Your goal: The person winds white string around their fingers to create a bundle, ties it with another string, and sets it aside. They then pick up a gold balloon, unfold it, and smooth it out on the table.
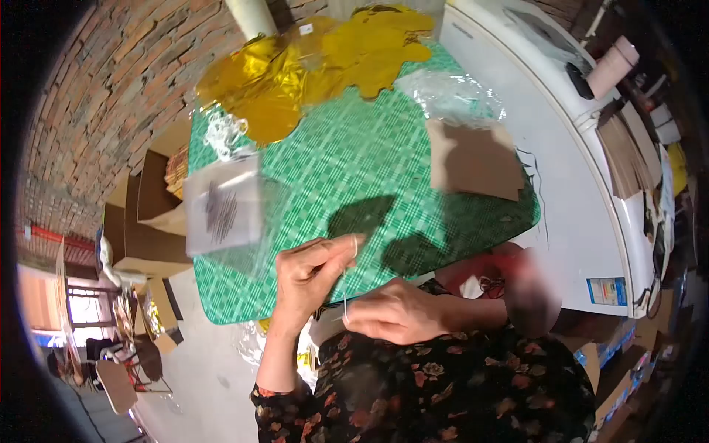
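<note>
The left hand (314, 271) has its thumb and fingertips pinched on a thin white string (344, 284), which runs down from them to the curled fingers of the right hand (395, 314), closed on it near the table edge. Beyond the fingers, on the green checked table (332, 159), lie gold foil pieces (269, 85), with clear plastic packets (221, 210) to their left and brown sheets (473, 159) farther off to their right

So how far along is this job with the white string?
Hard to say exactly. The gold foil shapes look already cut out, at the far end of the table. In progress: a thin white strand between the left hand and right hand. Possibly left: the bunched white string, clear sleeves and brown sheets, all unhandled.
</note>
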The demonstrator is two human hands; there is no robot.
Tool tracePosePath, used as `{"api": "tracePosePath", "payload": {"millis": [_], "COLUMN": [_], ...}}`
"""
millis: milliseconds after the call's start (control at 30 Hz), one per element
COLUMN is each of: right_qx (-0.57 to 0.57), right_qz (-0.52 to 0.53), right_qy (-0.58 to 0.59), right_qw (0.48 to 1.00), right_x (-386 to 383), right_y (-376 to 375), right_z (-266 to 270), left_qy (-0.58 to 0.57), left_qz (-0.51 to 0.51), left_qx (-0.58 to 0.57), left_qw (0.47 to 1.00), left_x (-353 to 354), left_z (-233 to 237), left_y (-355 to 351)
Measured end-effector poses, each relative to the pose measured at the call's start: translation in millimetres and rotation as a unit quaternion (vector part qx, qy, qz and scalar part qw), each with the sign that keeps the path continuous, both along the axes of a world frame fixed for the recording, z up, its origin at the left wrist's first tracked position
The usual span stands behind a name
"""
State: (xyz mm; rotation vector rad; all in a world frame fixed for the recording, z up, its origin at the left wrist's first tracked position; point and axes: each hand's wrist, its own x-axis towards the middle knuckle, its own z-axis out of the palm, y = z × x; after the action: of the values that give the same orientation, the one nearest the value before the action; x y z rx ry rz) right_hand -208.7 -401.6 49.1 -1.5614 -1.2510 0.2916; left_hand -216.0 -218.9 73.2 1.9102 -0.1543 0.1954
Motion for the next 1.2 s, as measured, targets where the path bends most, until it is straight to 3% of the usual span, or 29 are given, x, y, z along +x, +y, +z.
{"api": "tracePosePath", "payload": {"millis": [33, 100, 133, 167, 233, 267, 300, 333, 367, 433, 500, 533, 567, 633, 667, 700, 767, 867, 900, 967, 1000, 1033, 1067, 1100, 1167, 1200], "right_qx": [0.044, 0.066, 0.168, 0.019, 0.122, 0.146, 0.04, 0.044, 0.047, 0.084, 0.116, 0.106, 0.097, 0.163, 0.123, 0.064, 0.054, 0.051, 0.083, 0.077, 0.127, 0.026, -0.019, -0.061, 0.038, 0.09], "right_qz": [0.003, -0.083, -0.111, -0.202, -0.162, -0.111, -0.085, -0.01, 0.064, 0.086, -0.044, -0.112, -0.179, -0.112, -0.034, 0.017, 0.097, -0.017, -0.088, -0.117, -0.09, -0.035, 0.018, 0.07, 0.013, -0.035], "right_qy": [0.034, -0.004, -0.045, 0.073, 0.016, 0.195, 0.263, 0.191, 0.117, 0.105, 0.03, 0.038, 0.043, 0.132, 0.282, 0.073, 0.098, 0.124, 0.136, 0.198, 0.225, 0.307, 0.237, 0.168, 0.191, 0.22], "right_qw": [0.998, 0.994, 0.979, 0.976, 0.979, 0.963, 0.96, 0.981, 0.99, 0.987, 0.992, 0.987, 0.978, 0.971, 0.951, 0.995, 0.989, 0.991, 0.983, 0.97, 0.962, 0.951, 0.971, 0.981, 0.981, 0.971], "right_x": [4.9, 28.2, 48.2, 51.8, 64.8, 44.3, 20.4, 8.2, 0.8, 7.6, 34.9, 49.3, 60.6, 56.3, 27.7, 12.9, -4.1, 37.3, 50.6, 61.6, 44.5, 20.7, 7.8, -0.4, 2.8, 15.0], "right_y": [-6.7, -23.1, -20.7, -24.1, 0.8, 15.3, 19.1, 19.3, 15.7, 3.2, -8.7, -8.8, -5.6, 20.7, 31.8, 23.4, 15.6, -19.2, -19.1, -2.4, 12.1, 16.9, 15.1, 11.1, -0.4, -5.4], "right_z": [21.0, 54.1, 45.6, 47.5, -3.4, -27.9, -34.0, -29.0, -16.4, 27.1, 51.2, 51.3, 43.8, -17.4, -36.5, -22.0, 11.9, 48.8, 48.6, 6.6, -16.0, -10.0, -11.5, -12.0, 13.3, 28.8], "left_qy": [0.015, 0.043, 0.03, -0.003, -0.056, -0.078, -0.102, -0.119, -0.037, 0.018, 0.023, 0.037, 0.002, -0.07, -0.105, -0.086, -0.037, -0.043, -0.039, -0.144, -0.162, -0.18, -0.216, -0.124, 0.0, -0.014], "left_qz": [-0.025, -0.07, -0.129, -0.16, -0.126, -0.082, -0.035, 0.011, 0.053, 0.014, -0.058, -0.1, -0.073, -0.015, 0.025, 0.068, 0.088, -0.001, -0.042, -0.047, -0.014, 0.02, 0.034, 0.045, 0.057, 0.039], "left_qx": [0.019, 0.056, 0.027, -0.012, -0.098, -0.066, -0.034, -0.003, -0.022, -0.113, -0.014, -0.072, -0.073, -0.076, -0.07, -0.082, -0.092, 0.021, -0.028, 0.03, 0.037, 0.043, 0.112, 0.09, -0.059, -0.026], "left_qw": [0.999, 0.995, 0.991, 0.987, 0.986, 0.991, 0.994, 0.993, 0.998, 0.993, 0.998, 0.992, 0.995, 0.995, 0.992, 0.991, 0.991, 0.999, 0.998, 0.988, 0.986, 0.983, 0.969, 0.987, 0.997, 0.999], "left_x": [-3.1, -11.2, -13.8, -18.1, -26.8, -25.0, -20.9, -20.1, -18.9, -13.8, -23.6, -25.1, -26.9, -29.5, -26.2, -25.0, -20.3, -29.4, -34.0, -39.4, -38.1, -35.8, -27.0, -22.7, -17.9, -22.2], "left_z": [-0.5, -2.3, 7.9, 14.1, 25.6, 24.0, 20.8, 19.5, 20.9, -1.5, -12.3, 0.0, 8.1, 17.4, 18.6, 18.6, 2.7, -11.9, -13.5, 2.3, 4.2, 6.0, 13.5, 3.0, -26.6, -28.5], "left_y": [1.9, 4.9, 0.6, -4.2, -5.6, -0.9, 6.3, 11.0, 8.4, 7.2, 11.0, 3.2, 0.7, -0.5, 0.5, 0.7, 4.6, 0.4, -5.2, -8.7, -6.7, -4.5, -5.3, 1.5, 1.8, -1.0]}}
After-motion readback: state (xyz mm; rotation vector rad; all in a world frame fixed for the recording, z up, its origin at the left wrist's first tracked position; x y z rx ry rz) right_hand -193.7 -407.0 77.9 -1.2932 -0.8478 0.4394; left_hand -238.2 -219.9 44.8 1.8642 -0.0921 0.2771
